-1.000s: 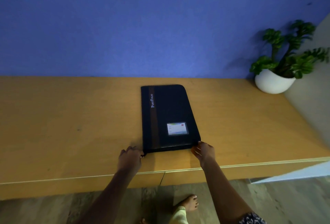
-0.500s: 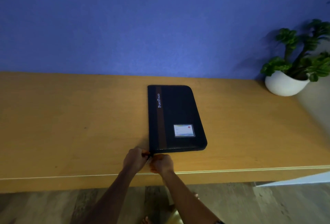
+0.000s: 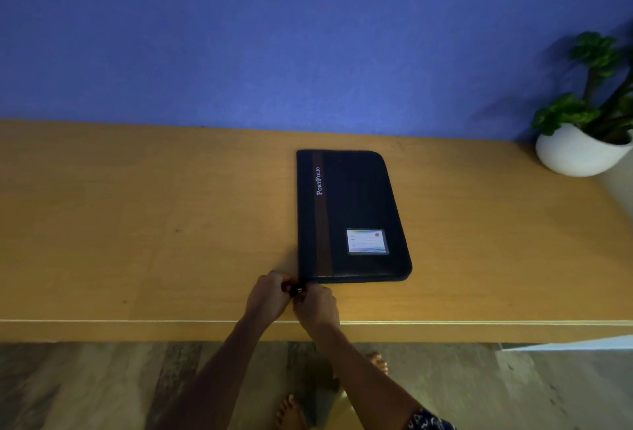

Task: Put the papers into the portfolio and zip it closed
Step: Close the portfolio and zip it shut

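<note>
The portfolio lay flat and closed on the counter, near its front edge and well apart from the potted plant at the far right corner. No papers showed outside it. Both hands met at its near left corner: the left hand and the right hand were curled together around a small zip pull, though which fingers actually pinched it could not be told.

Judged risks from this position: with neither hand pressing on the cover, a tug on the pull could slide the whole case toward the front edge instead of seating the slider. A paper corner caught in the teeth near this corner, if one lay there unseen, would jam the last stretch. Because the pull was small, a pinch could slip off and leave the zip short of its stop.
</note>
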### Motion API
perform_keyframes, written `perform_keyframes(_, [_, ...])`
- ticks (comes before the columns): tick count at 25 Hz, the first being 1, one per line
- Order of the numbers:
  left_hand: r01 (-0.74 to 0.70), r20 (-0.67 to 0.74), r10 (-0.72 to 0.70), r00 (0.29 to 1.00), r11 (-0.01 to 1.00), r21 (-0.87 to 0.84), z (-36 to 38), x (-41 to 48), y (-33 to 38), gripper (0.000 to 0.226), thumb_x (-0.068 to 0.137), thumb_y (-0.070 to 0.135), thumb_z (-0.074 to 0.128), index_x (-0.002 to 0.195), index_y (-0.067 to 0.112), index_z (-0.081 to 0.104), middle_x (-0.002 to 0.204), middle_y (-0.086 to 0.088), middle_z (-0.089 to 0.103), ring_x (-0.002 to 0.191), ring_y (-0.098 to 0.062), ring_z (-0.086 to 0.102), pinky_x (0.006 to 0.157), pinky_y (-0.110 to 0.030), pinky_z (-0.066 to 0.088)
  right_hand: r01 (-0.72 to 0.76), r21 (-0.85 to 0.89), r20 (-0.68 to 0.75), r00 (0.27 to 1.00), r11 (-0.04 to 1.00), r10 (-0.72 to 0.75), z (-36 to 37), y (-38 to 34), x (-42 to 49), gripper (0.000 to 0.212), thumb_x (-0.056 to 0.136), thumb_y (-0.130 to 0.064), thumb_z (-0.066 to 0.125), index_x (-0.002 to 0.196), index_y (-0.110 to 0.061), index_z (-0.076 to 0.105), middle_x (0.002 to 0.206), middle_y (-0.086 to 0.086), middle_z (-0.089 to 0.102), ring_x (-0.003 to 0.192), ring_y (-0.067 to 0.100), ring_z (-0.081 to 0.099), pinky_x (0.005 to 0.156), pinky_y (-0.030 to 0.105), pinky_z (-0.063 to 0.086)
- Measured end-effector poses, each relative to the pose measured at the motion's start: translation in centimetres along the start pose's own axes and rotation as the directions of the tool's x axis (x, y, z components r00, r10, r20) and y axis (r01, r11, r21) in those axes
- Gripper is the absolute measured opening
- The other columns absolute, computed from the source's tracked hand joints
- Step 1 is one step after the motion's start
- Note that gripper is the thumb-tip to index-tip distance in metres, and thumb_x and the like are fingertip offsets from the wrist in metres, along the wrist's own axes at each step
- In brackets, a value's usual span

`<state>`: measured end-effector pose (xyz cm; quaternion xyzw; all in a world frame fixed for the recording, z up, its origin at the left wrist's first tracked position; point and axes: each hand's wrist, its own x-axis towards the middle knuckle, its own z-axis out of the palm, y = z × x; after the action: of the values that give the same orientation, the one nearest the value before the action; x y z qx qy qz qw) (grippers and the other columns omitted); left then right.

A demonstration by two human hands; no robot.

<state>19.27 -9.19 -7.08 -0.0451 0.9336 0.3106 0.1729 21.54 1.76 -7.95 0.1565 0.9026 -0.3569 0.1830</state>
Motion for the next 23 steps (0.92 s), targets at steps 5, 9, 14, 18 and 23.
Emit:
perform_keyframes(5, [-0.063, -0.028, 0.072, 0.997, 0.967, 0.246, -0.3, -0.1, 0.1, 0.030, 0.089, 0.021, 0.058, 0.117, 0.030, 0.065, 0.111, -0.004, 0.063, 0.098, -0.023, 0.062, 0.077, -0.032, 0.051, 0.153, -0.178, -0.028, 0.987, 0.972, -0.160, -0.6, 1.3, 0.0, 0.025, 0.099, -0.025, 0.045, 0.099, -0.013, 0.067, 0.097, 0.007, 0.071, 0.086, 0.021, 0.069, 0.078, 0.036, 0.058])
perform_keyframes(9, [-0.145, -0.024, 0.160, 0.987, 0.943, 0.299, 0.7, -0.7, 0.2, 0.039, 0.088, 0.016, 0.059, 0.124, 0.031, 0.059, 0.118, -0.002, 0.059, 0.100, -0.018, 0.062, 0.081, -0.029, 0.051, 0.137, -0.186, -0.088, 0.984, 0.973, -0.156, -1.7, 3.0, 0.0, 0.025, 0.099, -0.025, 0.045, 0.093, -0.014, 0.067, 0.089, 0.004, 0.070, 0.075, 0.014, 0.065, 0.068, 0.027, 0.052])
perform_keyframes(14, [-0.145, -0.050, 0.170, 0.984, 0.938, 0.315, 0.5, -0.8, -0.9, 0.038, 0.088, 0.012, 0.058, 0.123, 0.027, 0.060, 0.113, -0.001, 0.060, 0.093, -0.014, 0.062, 0.074, -0.023, 0.048, -0.085, 0.036, -0.231, 0.969, 0.996, 0.091, -6.3, 7.0, 1.3, 0.025, 0.094, -0.022, 0.049, 0.081, -0.011, 0.066, 0.077, 0.006, 0.068, 0.064, 0.017, 0.060, 0.062, 0.029, 0.051])
perform_keyframes(18, [-0.159, -0.019, 0.178, 0.984, 0.921, 0.355, -0.2, -0.1, -1.5, 0.038, 0.088, 0.014, 0.056, 0.123, 0.029, 0.060, 0.113, 0.000, 0.060, 0.093, -0.014, 0.062, 0.073, -0.023, 0.049, -0.219, 0.026, -0.415, 0.885, 0.975, 0.210, -11.9, 12.4, 3.2, 0.026, 0.094, -0.016, 0.051, 0.082, -0.005, 0.072, 0.081, 0.016, 0.072, 0.062, 0.023, 0.054, 0.061, 0.027, 0.040])
perform_keyframes(23, [-0.227, -0.062, 0.283, 0.957, 0.866, 0.445, 0.6, -0.3, 0.0, 0.039, 0.077, 0.030, 0.068, 0.115, 0.022, 0.062, 0.111, -0.001, 0.064, 0.102, -0.019, 0.059, 0.083, -0.031, 0.050, -0.149, -0.006, -0.439, 0.889, 0.989, 0.132, -13.1, 14.7, 4.2, 0.020, 0.093, -0.011, 0.055, 0.090, -0.004, 0.074, 0.089, 0.017, 0.070, 0.068, 0.026, 0.060, 0.062, 0.030, 0.045])
